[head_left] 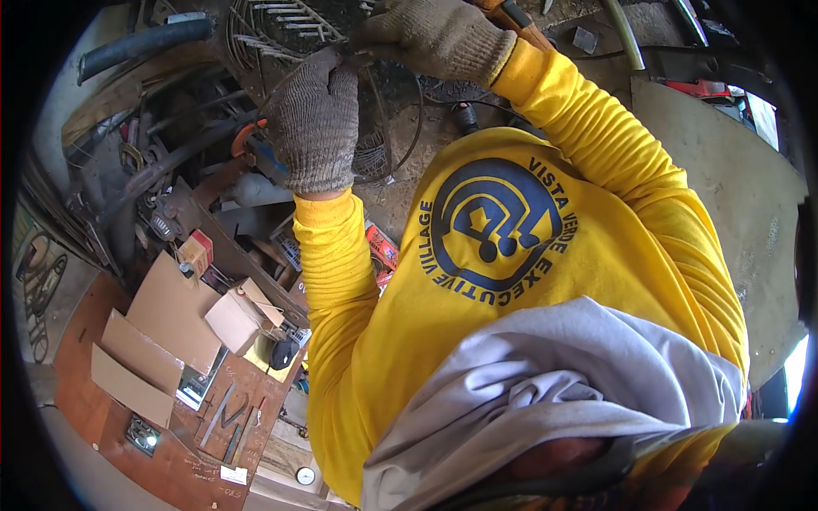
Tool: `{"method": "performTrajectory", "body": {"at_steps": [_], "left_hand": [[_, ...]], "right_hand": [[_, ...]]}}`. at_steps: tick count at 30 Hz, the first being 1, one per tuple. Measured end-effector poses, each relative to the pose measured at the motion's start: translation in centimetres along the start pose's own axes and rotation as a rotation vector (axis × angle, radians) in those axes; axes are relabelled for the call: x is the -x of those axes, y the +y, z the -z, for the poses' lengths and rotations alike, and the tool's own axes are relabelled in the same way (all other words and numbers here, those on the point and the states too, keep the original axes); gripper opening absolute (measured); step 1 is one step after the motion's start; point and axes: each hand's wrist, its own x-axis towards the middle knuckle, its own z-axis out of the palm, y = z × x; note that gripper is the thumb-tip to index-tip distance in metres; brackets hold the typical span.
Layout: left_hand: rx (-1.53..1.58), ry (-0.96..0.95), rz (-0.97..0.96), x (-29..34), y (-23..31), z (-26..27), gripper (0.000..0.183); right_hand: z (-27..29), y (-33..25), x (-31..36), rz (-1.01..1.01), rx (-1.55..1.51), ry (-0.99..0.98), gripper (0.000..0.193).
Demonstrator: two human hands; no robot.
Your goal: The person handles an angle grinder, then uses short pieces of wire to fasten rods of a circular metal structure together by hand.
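My left hand (317,128), in a grey-brown knit glove, is raised at the top of the view with its fingers closed in a pinch. Close beside it, my right hand (439,38) wears the same kind of glove, its fingers curled together toward the left fingertips. Whatever lies between the two hands is mostly hidden by the gloves, and I cannot make it out. Thin dark wire (417,128) curves down just below the hands. Just past the left hand lies a metal rack of thin bars (298,17).
A brown wooden table (94,341) at lower left bears open cardboard boxes (175,298), hand tools (226,409) and a round dial gauge (306,475). Metal pipes and scrap crowd the left side. A dark hose (145,47) lies upper left; a large pale panel (724,187) stands right.
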Motion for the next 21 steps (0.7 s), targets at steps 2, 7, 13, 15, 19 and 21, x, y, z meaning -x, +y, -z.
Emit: {"method": "performTrajectory", "body": {"at_steps": [2, 7, 13, 15, 19, 21], "left_hand": [[0.016, 0.001, 0.000, 0.1, -0.2, -0.1, 0.028], [0.024, -0.029, 0.037, -0.3, 0.6, 0.2, 0.029], [0.042, -0.024, 0.042, 0.1, 0.4, 0.2, 0.031], [0.052, -0.066, 0.064, 0.2, 1.1, 0.7, 0.031], [0.005, -0.057, -0.032, 0.5, 1.0, 1.2, 0.029], [0.009, -0.048, -0.044, 0.8, 0.9, 1.1, 0.028]], "right_hand": [[-0.2, 0.0, 0.0, 0.012, 0.006, 0.030, 0.026], [0.4, 0.0, -0.2, 0.059, 0.082, -0.042, 0.025], [2.4, -0.1, 1.8, 0.156, 0.113, -0.005, 0.026], [2.9, -0.5, 2.9, 0.075, 0.120, 0.113, 0.029], [3.1, -1.5, 5.1, -0.080, 0.076, 0.152, 0.030], [0.4, 0.1, 6.1, -0.056, 0.049, 0.222, 0.025]]}}
